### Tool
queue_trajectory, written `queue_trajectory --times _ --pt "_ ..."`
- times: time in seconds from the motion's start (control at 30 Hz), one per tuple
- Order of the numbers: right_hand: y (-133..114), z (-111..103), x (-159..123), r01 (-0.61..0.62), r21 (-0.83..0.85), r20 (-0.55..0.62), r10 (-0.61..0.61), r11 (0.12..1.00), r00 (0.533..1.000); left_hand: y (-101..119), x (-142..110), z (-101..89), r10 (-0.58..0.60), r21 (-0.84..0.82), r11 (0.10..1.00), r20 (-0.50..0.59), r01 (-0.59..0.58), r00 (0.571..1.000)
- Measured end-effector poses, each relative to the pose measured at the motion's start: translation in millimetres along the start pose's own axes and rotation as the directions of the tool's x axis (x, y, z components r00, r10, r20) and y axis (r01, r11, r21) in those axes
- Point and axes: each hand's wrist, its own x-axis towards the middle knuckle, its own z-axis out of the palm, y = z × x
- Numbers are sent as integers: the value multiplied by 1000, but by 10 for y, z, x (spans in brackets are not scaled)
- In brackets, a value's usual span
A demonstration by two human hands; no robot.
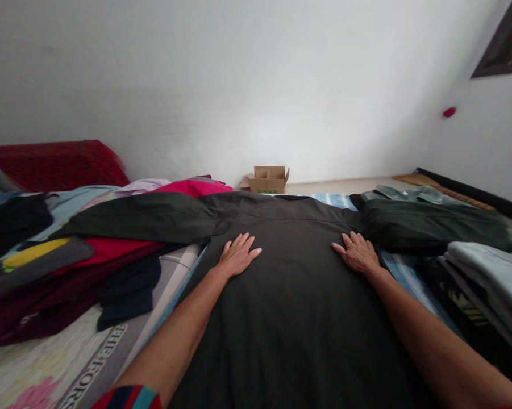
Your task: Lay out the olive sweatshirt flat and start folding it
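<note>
A dark grey-black long-sleeved shirt lies spread out in front of me, its sleeves stretched to both sides and its shoulder end towards the wall. My left hand rests flat on its left side below the sleeve, fingers spread. On the right side, my right hand presses flat on the cloth near the other sleeve, fingers apart. Neither hand grips anything. The left sleeve lies across a heap of loose clothes, while the right sleeve reaches over to folded clothes. The shirt's lower end runs out of view beneath me.
Loose clothes, including a maroon garment and a navy one, pile up at left. Folded grey clothes are stacked at right. An open cardboard box stands by the white wall. A patterned bedsheet shows underneath.
</note>
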Motion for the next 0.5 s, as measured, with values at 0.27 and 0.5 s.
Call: queue_trajectory --times 0.27,0.5 --pt "-94 -8 -313 88 -30 -25 -89 996 996 239 -661 -64 2 -10 1000 17 -2 1000" --pt "-88 -32 -552 82 -29 -29 -83 996 996 78 -974 28 -32 -35 999 -14 32 999"
